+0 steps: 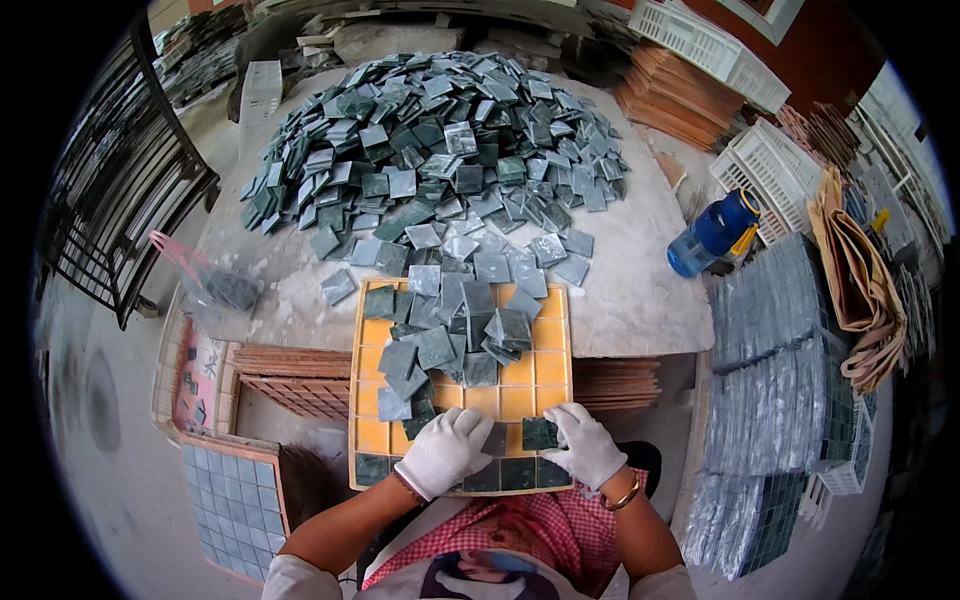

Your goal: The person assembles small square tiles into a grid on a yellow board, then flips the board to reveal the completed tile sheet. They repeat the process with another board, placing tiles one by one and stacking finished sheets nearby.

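A yellow gridded tray sits in front of me, with dark green square stone tiles set in its nearest row. Loose grey-green stone tiles lie heaped on its far half. My left hand, in a white knit glove, bends over the second row, its fingertips and thumb around the edge of a greyish stone tile. My right hand, gloved too, pinches a dark green stone tile by its right side, over a cell of that row. Part of the tray's near edge is hidden under my left wrist.
Behind the tray, a large pile of stone tiles covers the pale table. A blue bottle stands at the right edge, a clear bag at the left. Wrapped tile stacks rise at right; a tiled panel lies lower left.
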Motion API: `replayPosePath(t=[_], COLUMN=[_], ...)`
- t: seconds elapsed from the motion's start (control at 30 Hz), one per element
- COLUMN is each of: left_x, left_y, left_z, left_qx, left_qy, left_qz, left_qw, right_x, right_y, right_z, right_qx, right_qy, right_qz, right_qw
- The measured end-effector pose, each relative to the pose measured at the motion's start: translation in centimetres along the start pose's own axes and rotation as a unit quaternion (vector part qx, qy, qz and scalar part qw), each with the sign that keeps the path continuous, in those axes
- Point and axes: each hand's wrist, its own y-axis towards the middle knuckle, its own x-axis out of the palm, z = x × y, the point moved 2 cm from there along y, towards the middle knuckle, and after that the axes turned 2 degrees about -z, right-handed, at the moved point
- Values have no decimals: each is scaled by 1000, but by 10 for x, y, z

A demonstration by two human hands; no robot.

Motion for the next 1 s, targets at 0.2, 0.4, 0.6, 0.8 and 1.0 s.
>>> replayPosePath(t=[0.2,0.4,0.6,0.8,1.0], left_x=[24,27,33,22,-36], left_y=[29,26,24,21,-38], left_z=[25,26,29,26,-10], left_qx=[-68,-108,-87,-33,-151], left_qy=[-49,-84,-77,-102,-134], left_qz=[-69,-73,-18,-25,211], left_qw=[994,988,993,994,956], right_x=[-18,-16,-3,-16,-6], right_y=[-11,-8,-12,-6,21], right_z=[15,22,6,-12,-51], right_qx=[24,7,3,15,-34], right_qy=[16,1,-67,-137,-82], right_qz=[6,-33,-1,-45,25], right_qw=[1000,999,998,989,996])
